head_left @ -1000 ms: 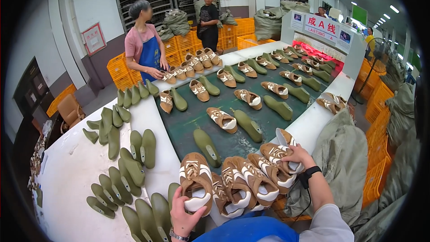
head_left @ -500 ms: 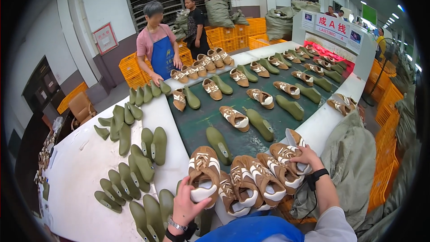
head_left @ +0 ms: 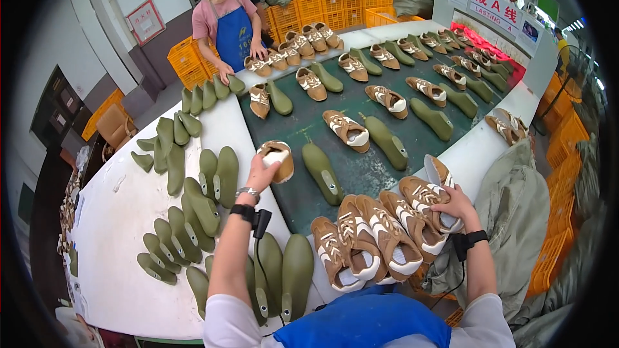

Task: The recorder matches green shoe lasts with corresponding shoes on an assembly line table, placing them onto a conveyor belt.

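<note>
My left hand (head_left: 261, 175) is stretched out over the left edge of the green belt (head_left: 293, 203), closed on the heel end of a brown and white sneaker (head_left: 284, 171). Just right of that sneaker, a green shoe last (head_left: 320, 173) lies on the belt. Close to my body, several matching sneakers (head_left: 380, 235) stand packed in a row at the belt's near edge. My right hand (head_left: 456, 206) grips the heel of the sneaker at the row's right end (head_left: 422, 194). Another shoe part (head_left: 440, 171) leans upright behind that one, partly hidden.
Sneakers and lasts lie in pairs along the belt. More green lasts (head_left: 187, 219) cover the white table (head_left: 116, 245) at left. A co-worker in a blue apron (head_left: 233, 32) stands across, hand on lasts. Grey-green sacks (head_left: 509, 200) and orange crates (head_left: 560, 219) flank the right side.
My left hand has carried its sneaker forward and left from the near row, out to the belt's left edge. My right hand still grips the row's end sneaker. The view has shifted somewhat.
</note>
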The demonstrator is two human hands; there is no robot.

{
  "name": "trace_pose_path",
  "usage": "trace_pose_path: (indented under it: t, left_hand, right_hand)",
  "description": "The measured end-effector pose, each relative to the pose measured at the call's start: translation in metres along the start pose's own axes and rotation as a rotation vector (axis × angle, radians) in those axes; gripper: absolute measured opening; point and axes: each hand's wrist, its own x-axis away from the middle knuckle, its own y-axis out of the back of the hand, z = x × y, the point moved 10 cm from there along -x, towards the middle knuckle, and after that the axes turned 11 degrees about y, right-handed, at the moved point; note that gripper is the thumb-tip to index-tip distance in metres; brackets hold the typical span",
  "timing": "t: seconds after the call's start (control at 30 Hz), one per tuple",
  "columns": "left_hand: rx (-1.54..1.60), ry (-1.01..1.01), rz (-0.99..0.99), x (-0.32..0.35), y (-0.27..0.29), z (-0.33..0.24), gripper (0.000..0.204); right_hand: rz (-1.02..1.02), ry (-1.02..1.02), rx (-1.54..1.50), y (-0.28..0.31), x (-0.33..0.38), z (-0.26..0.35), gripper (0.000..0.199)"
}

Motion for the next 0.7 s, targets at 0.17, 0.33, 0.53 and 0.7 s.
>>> trace_pose_path:
  t: [0.17, 0.33, 0.53, 0.7]
  left_hand:
    - [-0.126, -0.005, -0.048, -0.034, -0.084, 0.062, 0.048]
    - [-0.086, -0.055, -0.161, -0.059, -0.103, 0.095, 0.052]
    - [-0.36, 0.098, 0.206, -0.059, -0.121, 0.132, 0.069]
    - [-0.388, 0.097, 0.423, -0.003, -0.052, 0.043, 0.057]
  right_hand:
    - [-0.023, 0.029, -0.01, -0.002, -0.003, -0.003, 0.089]
    - [-0.042, 0.019, -0.006, 0.003, 0.001, 0.004, 0.087]
    - [-0.021, 0.023, 0.02, -0.003, 0.005, 0.002, 0.09]
    - [-0.021, 0.01, 0.019, -0.006, 0.007, -0.009, 0.092]
